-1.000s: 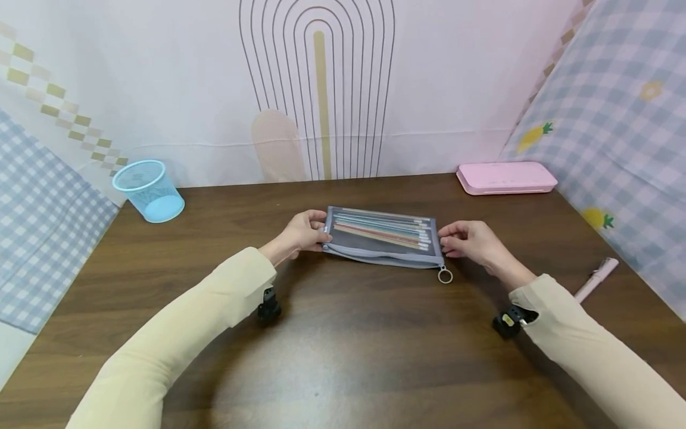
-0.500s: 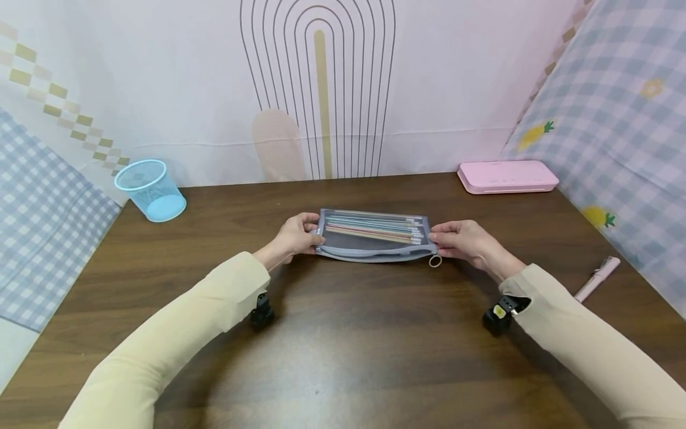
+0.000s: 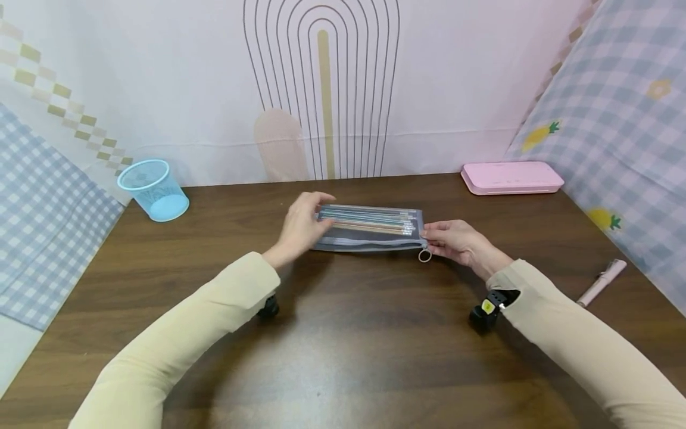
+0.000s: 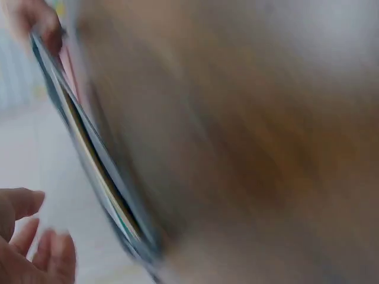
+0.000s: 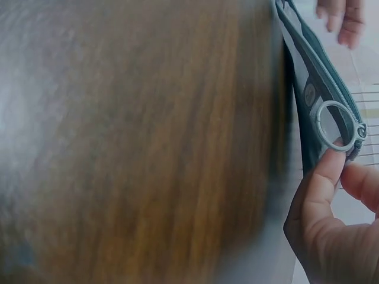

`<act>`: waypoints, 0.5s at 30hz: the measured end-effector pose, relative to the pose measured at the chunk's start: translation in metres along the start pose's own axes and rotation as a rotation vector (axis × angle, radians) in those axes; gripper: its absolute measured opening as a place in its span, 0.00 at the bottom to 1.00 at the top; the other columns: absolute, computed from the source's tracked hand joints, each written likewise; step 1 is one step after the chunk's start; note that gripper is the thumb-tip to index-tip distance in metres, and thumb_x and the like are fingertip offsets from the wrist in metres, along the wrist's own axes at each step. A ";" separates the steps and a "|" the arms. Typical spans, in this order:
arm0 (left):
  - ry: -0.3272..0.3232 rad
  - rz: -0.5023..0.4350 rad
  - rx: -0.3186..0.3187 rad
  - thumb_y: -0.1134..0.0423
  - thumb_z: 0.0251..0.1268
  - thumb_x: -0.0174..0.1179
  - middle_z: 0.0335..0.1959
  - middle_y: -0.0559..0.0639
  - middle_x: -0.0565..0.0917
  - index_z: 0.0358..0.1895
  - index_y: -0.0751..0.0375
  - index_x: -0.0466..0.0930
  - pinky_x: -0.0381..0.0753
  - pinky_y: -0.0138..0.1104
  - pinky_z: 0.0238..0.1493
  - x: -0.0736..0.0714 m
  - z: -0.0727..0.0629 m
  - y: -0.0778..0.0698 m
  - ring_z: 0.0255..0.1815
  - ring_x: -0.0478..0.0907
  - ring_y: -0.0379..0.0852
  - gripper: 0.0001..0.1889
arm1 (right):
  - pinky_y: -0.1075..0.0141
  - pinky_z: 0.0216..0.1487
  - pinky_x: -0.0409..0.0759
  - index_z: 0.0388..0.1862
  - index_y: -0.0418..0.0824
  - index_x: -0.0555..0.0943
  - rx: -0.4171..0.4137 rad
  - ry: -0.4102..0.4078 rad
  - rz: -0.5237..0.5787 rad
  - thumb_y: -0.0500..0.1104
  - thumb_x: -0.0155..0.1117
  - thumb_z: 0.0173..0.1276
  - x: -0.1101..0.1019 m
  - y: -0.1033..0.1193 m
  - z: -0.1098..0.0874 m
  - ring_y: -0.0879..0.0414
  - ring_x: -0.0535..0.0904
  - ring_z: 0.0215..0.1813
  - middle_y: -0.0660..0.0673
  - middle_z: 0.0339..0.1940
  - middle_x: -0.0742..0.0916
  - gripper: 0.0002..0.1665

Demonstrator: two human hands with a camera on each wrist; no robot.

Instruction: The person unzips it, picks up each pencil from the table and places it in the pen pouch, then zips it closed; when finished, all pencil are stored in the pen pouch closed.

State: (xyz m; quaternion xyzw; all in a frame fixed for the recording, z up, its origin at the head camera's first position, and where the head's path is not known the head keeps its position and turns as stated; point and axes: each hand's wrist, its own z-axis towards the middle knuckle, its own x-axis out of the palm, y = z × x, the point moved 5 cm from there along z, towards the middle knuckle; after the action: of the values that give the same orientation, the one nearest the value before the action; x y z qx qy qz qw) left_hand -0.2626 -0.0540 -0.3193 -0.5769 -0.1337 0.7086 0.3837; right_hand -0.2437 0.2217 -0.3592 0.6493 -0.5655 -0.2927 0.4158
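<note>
A grey-blue zip pouch (image 3: 370,243) with a see-through front holds several pencils (image 3: 370,218). Its zipper mouth gapes along the near edge in the left wrist view. My right hand (image 3: 455,241) pinches the pouch's right end between thumb and fingers, by the zipper. A metal ring (image 5: 319,123) hangs from the zipper pull beside the right fingertips. At the other end, my left hand (image 3: 302,223) has its fingers spread and overlaps the pouch's left edge in the head view. The left wrist view shows the left fingers (image 4: 59,251) apart from the pouch.
On the brown table, a blue mesh pen cup (image 3: 168,205) stands at the back left. A pink pencil case (image 3: 511,177) lies at the back right. Near the right edge is a pale pink pen (image 3: 605,282), beyond the right sleeve. Patterned cloth hangs behind and at both sides.
My left hand has let go of the pouch's left end and spread its fingers. The right hand now grips the right end firmly, and the pouch has shifted a little left.
</note>
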 end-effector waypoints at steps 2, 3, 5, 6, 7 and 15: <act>0.051 -0.087 0.061 0.69 0.55 0.66 0.41 0.57 0.83 0.46 0.64 0.80 0.80 0.34 0.44 0.014 -0.005 -0.021 0.41 0.80 0.48 0.14 | 0.77 0.29 0.80 0.48 0.33 0.68 -0.007 0.005 0.011 0.31 0.53 0.69 0.000 -0.001 0.001 0.65 0.78 0.25 0.52 0.23 0.82 0.11; 0.100 -0.144 0.073 0.69 0.55 0.66 0.39 0.56 0.84 0.43 0.65 0.81 0.81 0.32 0.41 0.023 -0.008 -0.030 0.39 0.81 0.47 0.12 | 0.77 0.29 0.80 0.47 0.34 0.68 -0.008 0.005 0.014 0.31 0.53 0.69 0.001 -0.002 0.002 0.65 0.78 0.25 0.52 0.23 0.82 0.10; 0.234 -0.278 0.024 0.69 0.57 0.65 0.37 0.55 0.85 0.40 0.64 0.81 0.83 0.29 0.36 0.045 -0.016 -0.047 0.34 0.83 0.47 0.08 | 0.77 0.29 0.80 0.47 0.34 0.68 -0.009 0.005 0.019 0.31 0.53 0.69 0.001 -0.002 0.002 0.65 0.78 0.25 0.52 0.24 0.82 0.09; 0.300 -0.345 -0.022 0.69 0.58 0.64 0.35 0.55 0.85 0.39 0.64 0.81 0.84 0.29 0.34 0.055 -0.021 -0.054 0.33 0.84 0.47 0.07 | 0.77 0.30 0.80 0.47 0.34 0.68 -0.008 0.004 0.019 0.31 0.53 0.69 0.002 -0.003 0.002 0.65 0.78 0.25 0.52 0.24 0.82 0.09; 0.354 -0.399 -0.072 0.68 0.58 0.64 0.35 0.55 0.86 0.39 0.64 0.81 0.84 0.29 0.32 0.065 -0.025 -0.059 0.32 0.84 0.47 0.06 | 0.77 0.30 0.80 0.48 0.34 0.68 -0.006 0.000 0.016 0.31 0.52 0.69 0.002 -0.003 0.002 0.65 0.78 0.25 0.52 0.24 0.82 0.10; 0.441 -0.707 -0.316 0.72 0.59 0.62 0.34 0.60 0.85 0.38 0.69 0.81 0.85 0.31 0.31 0.112 -0.037 -0.079 0.31 0.83 0.44 0.05 | 0.77 0.31 0.80 0.49 0.34 0.67 -0.008 -0.008 0.019 0.32 0.52 0.70 0.003 -0.004 0.000 0.65 0.78 0.27 0.52 0.25 0.82 0.10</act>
State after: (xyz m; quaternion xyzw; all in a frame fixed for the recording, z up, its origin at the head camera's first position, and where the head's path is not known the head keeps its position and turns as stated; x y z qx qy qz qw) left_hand -0.2020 0.0683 -0.3607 -0.6848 -0.3444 0.3646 0.5287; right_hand -0.2408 0.2188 -0.3620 0.6411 -0.5722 -0.2933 0.4189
